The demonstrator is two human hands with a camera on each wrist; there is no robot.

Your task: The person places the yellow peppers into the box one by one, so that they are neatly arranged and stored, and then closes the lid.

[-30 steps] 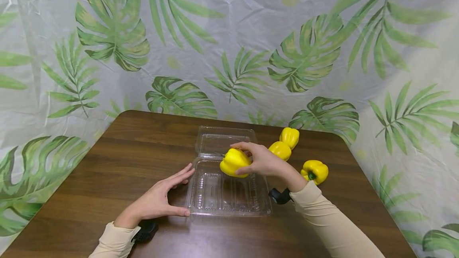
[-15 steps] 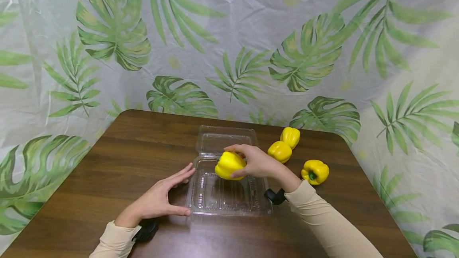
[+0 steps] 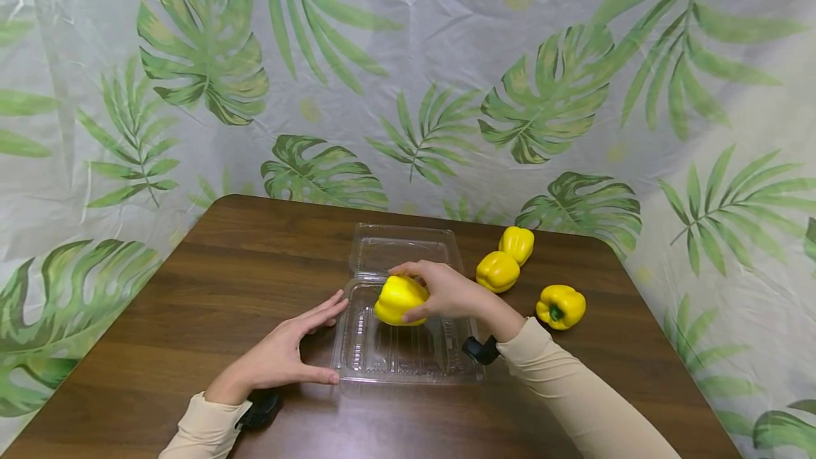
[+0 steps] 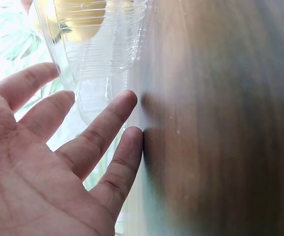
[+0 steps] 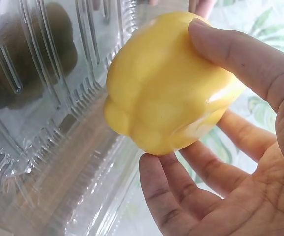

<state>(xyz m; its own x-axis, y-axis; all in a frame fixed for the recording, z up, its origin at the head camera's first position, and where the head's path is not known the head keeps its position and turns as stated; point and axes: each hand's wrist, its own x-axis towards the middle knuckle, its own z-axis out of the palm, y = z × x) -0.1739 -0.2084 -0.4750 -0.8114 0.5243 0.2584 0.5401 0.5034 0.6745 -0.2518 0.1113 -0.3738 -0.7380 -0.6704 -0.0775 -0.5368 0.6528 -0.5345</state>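
Note:
A yellow bell pepper (image 3: 399,300) is held by my right hand (image 3: 446,291) over the base of a clear plastic clamshell container (image 3: 382,367). In the right wrist view the thumb presses one side of the pepper (image 5: 166,88) and the fingertips support the other, with a gap between it and the container floor. My left hand (image 3: 287,353) lies along the container's left side, fingers extended and thumb apart. Its fingertips touch or nearly touch the container wall (image 4: 97,54) in the left wrist view. The container's lid (image 3: 404,246) lies folded back, away from me.
Two yellow bell peppers touch each other on the brown wooden table (image 3: 255,261), a nearer one (image 3: 498,272) and a farther one (image 3: 516,245). Another pepper (image 3: 561,307) lies to their right, stem facing me. A leaf-patterned curtain (image 3: 421,76) hangs behind the table.
My right hand has carried the pepper left and slightly toward me, lower over the container base. The left hand, container and other peppers have stayed put.

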